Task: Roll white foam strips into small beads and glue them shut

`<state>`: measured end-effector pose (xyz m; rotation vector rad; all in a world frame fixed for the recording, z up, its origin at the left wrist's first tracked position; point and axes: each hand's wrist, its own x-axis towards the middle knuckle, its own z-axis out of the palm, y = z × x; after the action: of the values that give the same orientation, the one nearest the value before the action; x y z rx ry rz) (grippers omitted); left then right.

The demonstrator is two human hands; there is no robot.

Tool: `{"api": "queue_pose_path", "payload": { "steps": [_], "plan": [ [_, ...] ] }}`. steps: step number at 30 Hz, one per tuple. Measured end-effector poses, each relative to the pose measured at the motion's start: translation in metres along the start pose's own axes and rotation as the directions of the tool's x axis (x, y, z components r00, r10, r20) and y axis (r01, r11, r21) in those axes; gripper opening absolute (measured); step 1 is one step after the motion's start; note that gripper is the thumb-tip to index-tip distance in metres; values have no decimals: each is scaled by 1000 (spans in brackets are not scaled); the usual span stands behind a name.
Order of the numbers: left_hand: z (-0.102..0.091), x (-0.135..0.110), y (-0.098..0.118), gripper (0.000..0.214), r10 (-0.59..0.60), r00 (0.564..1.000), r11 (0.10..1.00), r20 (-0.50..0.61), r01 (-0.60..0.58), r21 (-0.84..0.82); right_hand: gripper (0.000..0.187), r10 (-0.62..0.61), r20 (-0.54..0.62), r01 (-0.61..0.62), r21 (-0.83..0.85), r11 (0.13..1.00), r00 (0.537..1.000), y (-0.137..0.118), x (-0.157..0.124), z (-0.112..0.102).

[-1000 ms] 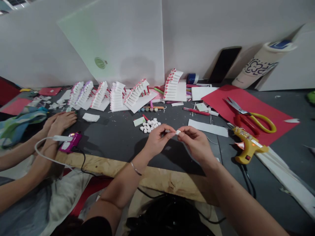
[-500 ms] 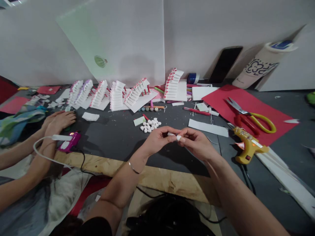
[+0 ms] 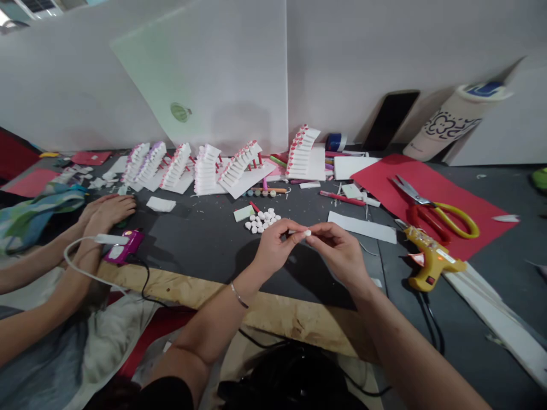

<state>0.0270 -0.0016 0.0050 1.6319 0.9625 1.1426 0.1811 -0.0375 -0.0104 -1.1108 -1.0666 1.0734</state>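
My left hand [image 3: 276,246] and my right hand [image 3: 337,251] meet above the dark table [image 3: 200,239], fingertips pinched together on a small white foam piece [image 3: 306,233]. Both hands are closed around it. Just beyond them lies a little heap of similar white foam pieces [image 3: 261,220] beside a pale green eraser-like block [image 3: 243,213].
A yellow glue gun [image 3: 429,260] lies right of my hands, with red-and-yellow scissors [image 3: 433,208] on red paper [image 3: 431,196]. Several white paper staircase models [image 3: 205,165] line the back. Another person's hands [image 3: 105,210] rest at left by a pink glue gun [image 3: 122,247].
The camera tilted slightly, so everything sits a little lower in view. My fingers shifted on the small white piece; the hands stay together in the same place.
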Motion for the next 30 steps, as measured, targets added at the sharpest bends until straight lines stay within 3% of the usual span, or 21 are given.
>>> {"api": "queue_pose_path", "payload": {
  "steps": [4, 9, 14, 20, 30],
  "plan": [
    [1, -2, -2, 19, 33, 999, 999, 0, -33, 18, 31, 9, -37, -11, -67, 998, 999, 2, -2, 0],
    [1, -6, -2, 20, 21, 1000, 999, 1, -21, 31, 36, 41, -59, -43, -30, 999, 997, 9, -1, -1],
    [1, -7, -3, 20, -76, 997, 997, -14, 76, 0, 36, 42, -66, -43, -12, 999, 997, 11, 1, 2],
    [-3, -3, -2, 22, -161, 985, 987, 65, 162, -20, 37, 52, -49, -51, 28, 998, 997, 11, 2, 5],
    [-6, 0, -2, 39, -205, 961, 939, 184, 246, -239, 36, 113, 109, -123, 88, 988, 988, 11, 5, -1]
  ]
}}
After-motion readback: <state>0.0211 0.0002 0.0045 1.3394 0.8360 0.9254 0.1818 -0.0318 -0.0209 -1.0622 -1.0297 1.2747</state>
